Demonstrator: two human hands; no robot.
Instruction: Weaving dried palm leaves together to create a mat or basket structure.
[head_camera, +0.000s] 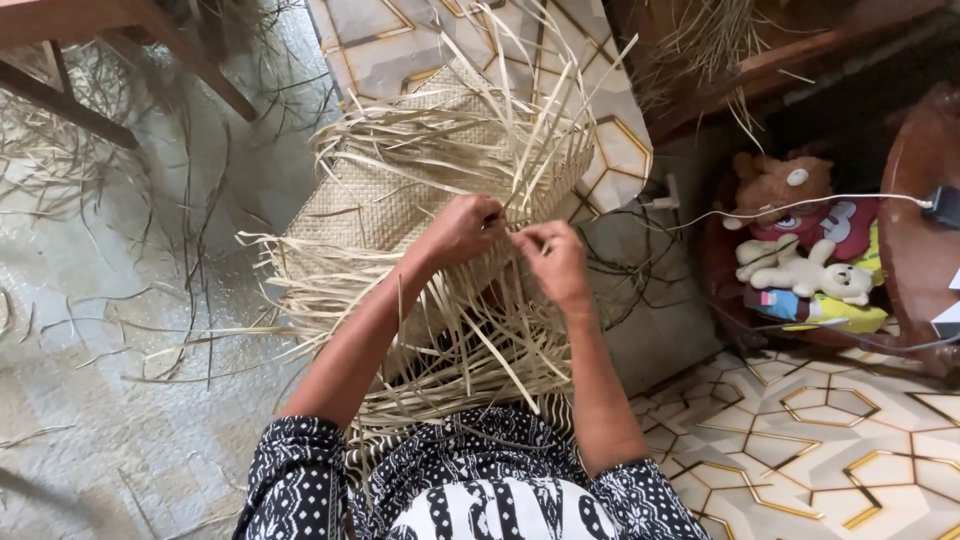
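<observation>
Centrally, the left hand (462, 228) and right hand (556, 260) each pinch flat, pale straw strips (540, 150) at the unfinished edge of a finely plaited mat (370, 200) lying on the floor (100, 300). Loose strands fan outward. Plush toys (800, 260) sit well apart, right.

Matt dry straw mat (380, 190), glossy patterned floor tiles (830, 450)

Stuffed toys (795, 245) heaped at the floor's right edge, white cable (800, 203) above them, wooden furniture legs (70, 105) top left, hexagon-patterned floor tiles (830, 450) bottom right.
</observation>
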